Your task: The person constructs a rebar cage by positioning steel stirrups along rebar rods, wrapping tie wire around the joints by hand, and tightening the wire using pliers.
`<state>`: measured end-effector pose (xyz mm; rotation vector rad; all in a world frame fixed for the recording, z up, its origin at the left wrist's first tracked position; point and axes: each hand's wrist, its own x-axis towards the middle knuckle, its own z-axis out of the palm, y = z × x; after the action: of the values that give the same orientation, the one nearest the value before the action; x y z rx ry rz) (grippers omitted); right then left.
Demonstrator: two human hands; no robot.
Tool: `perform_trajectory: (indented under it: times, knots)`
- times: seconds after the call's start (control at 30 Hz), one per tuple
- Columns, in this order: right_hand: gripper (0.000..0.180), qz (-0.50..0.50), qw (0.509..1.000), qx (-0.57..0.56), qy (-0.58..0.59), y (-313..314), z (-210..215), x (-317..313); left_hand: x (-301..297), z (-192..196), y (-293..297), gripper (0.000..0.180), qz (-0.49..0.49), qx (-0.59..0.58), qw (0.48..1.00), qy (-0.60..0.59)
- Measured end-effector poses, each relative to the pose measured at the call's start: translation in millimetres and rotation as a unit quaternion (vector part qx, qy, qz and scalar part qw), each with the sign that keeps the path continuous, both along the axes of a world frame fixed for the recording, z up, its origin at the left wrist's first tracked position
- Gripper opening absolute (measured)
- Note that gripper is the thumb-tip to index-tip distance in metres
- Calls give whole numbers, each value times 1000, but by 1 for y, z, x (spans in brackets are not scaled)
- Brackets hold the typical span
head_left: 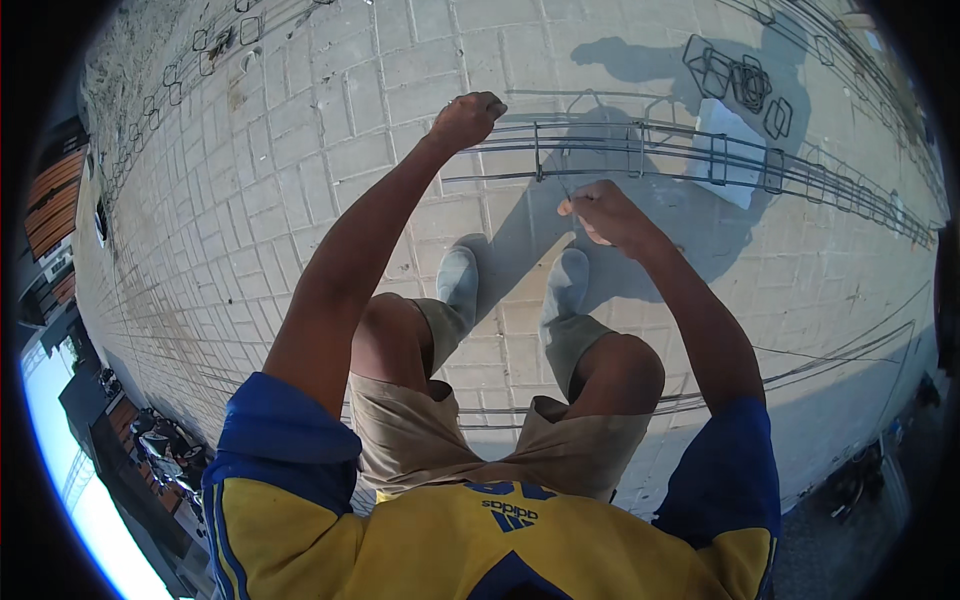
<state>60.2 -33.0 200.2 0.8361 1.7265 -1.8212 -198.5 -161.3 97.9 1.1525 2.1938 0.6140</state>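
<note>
A long cage of thin steel rebar (690, 158) with square stirrups (537, 152) lies across the paving in front of me, stretching to the right. My left hand (468, 120) is closed in a fist by the cage's left end; its fingers hide whatever they may grip. My right hand (604, 215) is pinched just on the near side of the cage, close to the leftmost stirrup. Something thin seems to run from its fingertips toward the bars, too fine to name.
Loose stirrups (748, 82) lie in a pile beyond the cage. A white sheet (730, 140) sits under the bars. More rebar runs along the far right, and thin rods (800, 375) lie behind my boots (458, 285). A motorcycle (165, 445) stands at far left.
</note>
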Motion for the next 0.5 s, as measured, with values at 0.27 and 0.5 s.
perform_trajectory:
  times: [0.27, 0.5]
  knots:
    - [24, -46, 993, -73, -78, 22, -104, -74, -28, -89, 68, 52, -87, -266, 940, -196]
    - [23, -22, 981, 191, 8, 18, -147, -82, 1, -63, 76, 49, -116, -280, 929, -213]
